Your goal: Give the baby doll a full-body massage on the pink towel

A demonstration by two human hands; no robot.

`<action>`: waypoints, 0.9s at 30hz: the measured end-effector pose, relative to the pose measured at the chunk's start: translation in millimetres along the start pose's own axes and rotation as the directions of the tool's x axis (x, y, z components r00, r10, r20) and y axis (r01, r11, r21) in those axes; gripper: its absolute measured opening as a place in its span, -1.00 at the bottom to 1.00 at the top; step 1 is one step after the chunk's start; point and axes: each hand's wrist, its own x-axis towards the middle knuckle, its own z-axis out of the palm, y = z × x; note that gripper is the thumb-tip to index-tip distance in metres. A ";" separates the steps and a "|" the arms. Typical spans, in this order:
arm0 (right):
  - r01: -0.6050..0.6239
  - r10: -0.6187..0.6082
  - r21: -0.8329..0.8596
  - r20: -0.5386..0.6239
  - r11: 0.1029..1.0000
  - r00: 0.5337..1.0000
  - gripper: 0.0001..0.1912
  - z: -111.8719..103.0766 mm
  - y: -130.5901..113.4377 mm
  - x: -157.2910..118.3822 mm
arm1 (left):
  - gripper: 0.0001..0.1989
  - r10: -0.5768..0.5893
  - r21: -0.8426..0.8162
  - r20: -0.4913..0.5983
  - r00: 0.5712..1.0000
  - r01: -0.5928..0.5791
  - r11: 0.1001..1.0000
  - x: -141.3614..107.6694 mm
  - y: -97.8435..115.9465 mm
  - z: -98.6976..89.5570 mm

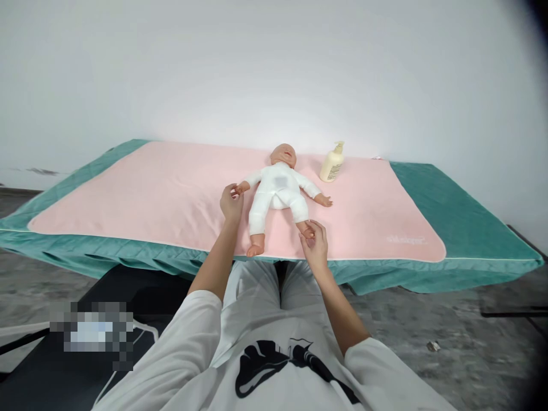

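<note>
A baby doll (280, 185) in a white body suit lies on its back, its head toward the wall and its feet toward me. The doll's hand at the left is between the fingers of my left hand (231, 201). My right hand (315, 244) is closed around the doll's foot at the right. The doll's other arm and other leg lie loose on a pink mat (184, 188). A cream pump bottle (332, 164) stands upright on the mat, to the right of the doll's head.
The mat lies over a teal cover (462, 211) on a bed or table against a white wall (274, 68). At the lower left is a black surface (34, 377) with a white cable and a pixelated patch. A small scrap (433, 346) lies on the grey floor.
</note>
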 end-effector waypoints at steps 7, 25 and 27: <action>-0.028 0.029 -0.047 0.028 0.999 0.999 -0.54 -6.0 10.1 -17.4 | -0.51 -0.068 0.054 0.017 0.998 0.067 0.996 15.2 -23.8 -6.7; -0.061 0.066 -0.064 0.075 0.996 0.995 -0.57 -9.3 10.4 -31.9 | -0.49 -0.155 0.109 0.033 0.987 0.151 0.982 10.7 -25.0 -13.7; -0.055 0.060 -0.066 0.076 0.996 0.995 -0.56 -10.2 9.1 -32.7 | -0.50 -0.165 0.107 0.047 0.985 0.160 0.981 10.6 -23.6 -14.0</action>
